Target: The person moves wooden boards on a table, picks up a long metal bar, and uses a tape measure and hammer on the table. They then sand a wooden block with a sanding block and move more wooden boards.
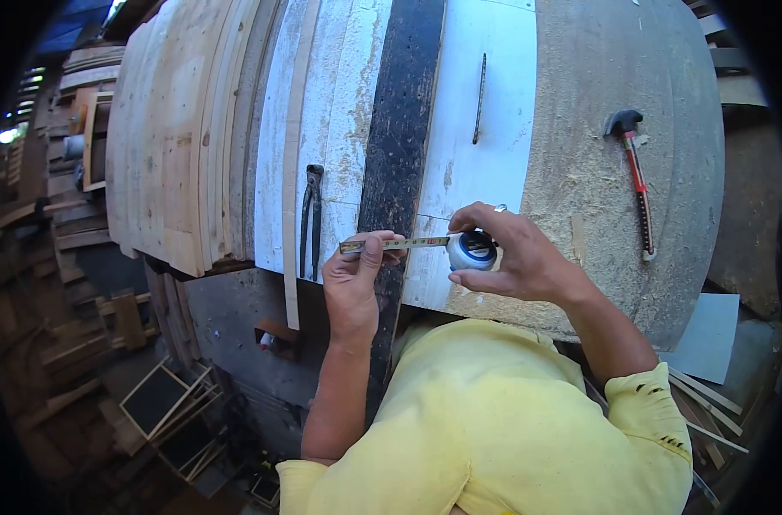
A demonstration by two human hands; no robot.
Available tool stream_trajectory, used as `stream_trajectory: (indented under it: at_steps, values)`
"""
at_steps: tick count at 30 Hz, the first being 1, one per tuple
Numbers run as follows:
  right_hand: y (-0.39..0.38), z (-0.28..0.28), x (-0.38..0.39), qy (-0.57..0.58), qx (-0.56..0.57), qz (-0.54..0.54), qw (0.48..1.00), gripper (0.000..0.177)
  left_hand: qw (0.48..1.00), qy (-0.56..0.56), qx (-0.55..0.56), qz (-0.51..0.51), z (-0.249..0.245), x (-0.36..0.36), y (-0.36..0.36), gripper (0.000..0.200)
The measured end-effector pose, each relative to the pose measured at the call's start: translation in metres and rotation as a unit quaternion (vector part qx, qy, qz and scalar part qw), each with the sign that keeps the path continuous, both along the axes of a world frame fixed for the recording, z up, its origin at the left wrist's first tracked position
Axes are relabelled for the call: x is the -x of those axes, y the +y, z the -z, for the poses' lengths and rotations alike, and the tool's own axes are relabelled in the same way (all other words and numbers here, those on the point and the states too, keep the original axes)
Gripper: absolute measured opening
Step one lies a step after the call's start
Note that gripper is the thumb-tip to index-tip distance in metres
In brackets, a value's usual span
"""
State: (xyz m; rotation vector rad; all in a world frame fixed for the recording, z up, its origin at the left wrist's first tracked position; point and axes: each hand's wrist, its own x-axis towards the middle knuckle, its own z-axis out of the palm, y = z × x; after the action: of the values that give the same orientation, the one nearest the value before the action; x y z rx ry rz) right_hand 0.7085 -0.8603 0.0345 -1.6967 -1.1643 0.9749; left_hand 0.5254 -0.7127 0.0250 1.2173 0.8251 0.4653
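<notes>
Between my two hands a tape measure (472,251) is partly drawn out. My right hand (520,253) grips its round white and blue case, thumb below and fingers above. The yellowish blade (416,243) runs left to my left hand (354,273), which pinches it near its end between thumb and fingers. Both hands are over the near part of the bench, above a long dark board (397,129) and a white panel (481,112). A pair of black pincers (311,219) lies just left of my left hand.
A hammer (635,184) with a red and black handle lies at right among sawdust. A drill bit (480,99) rests on the white panel. Stacked planks (172,129) fill the left side, beside a thin wooden strip (293,172). Wooden frames (163,399) stand on the floor lower left.
</notes>
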Motion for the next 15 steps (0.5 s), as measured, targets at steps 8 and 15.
stream_trajectory:
  at_steps: [8, 15]
  values:
    - [-0.003, 0.004, -0.004, -0.018, -0.021, -0.019, 0.999, 0.053, 0.997, 0.025, 0.006, 0.075, -0.004, 0.012, 0.002, 0.033]
    - [-0.005, 0.012, -0.015, -0.069, -0.009, 0.019, 0.997, 0.05, 0.989, 0.104, 0.037, 0.094, 0.006, 0.034, 0.0, 0.042]
